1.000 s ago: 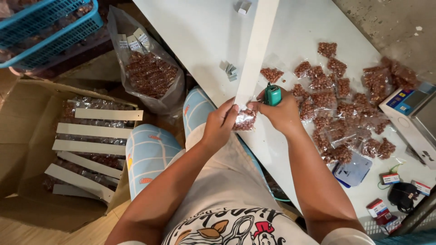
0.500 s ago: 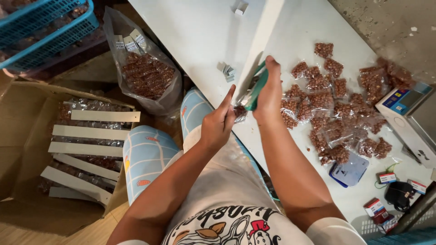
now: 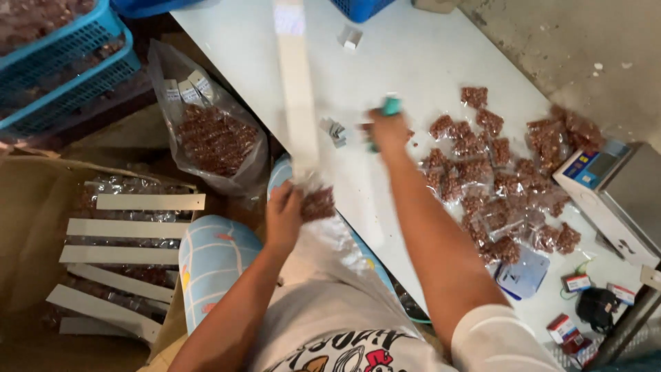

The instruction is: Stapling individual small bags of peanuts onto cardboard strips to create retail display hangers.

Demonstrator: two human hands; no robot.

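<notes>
My left hand [image 3: 284, 215] is closed on the bottom end of a long white card strip [image 3: 296, 96] that has a small clear packet of brown nuts [image 3: 318, 204] fixed to it. The strip rises away from me over the white table [image 3: 413, 55] and is blurred. My right hand [image 3: 387, 131] reaches out over the table, gripping a green stapler [image 3: 390, 107]. It hovers beside a spread of small nut packets [image 3: 496, 179] lying on the table to the right.
A clear bag of nut packets [image 3: 215, 138] stands left of the table. A cardboard box [image 3: 41, 227] holds several finished strips [image 3: 131, 231]. Blue baskets [image 3: 62, 62] sit top left. A digital scale [image 3: 613, 193] is at the right, with small boxes [image 3: 575, 284] near it.
My right hand has left the strip and moved out over the table toward the loose packets with the stapler. My left hand has dropped lower with the strip's end.
</notes>
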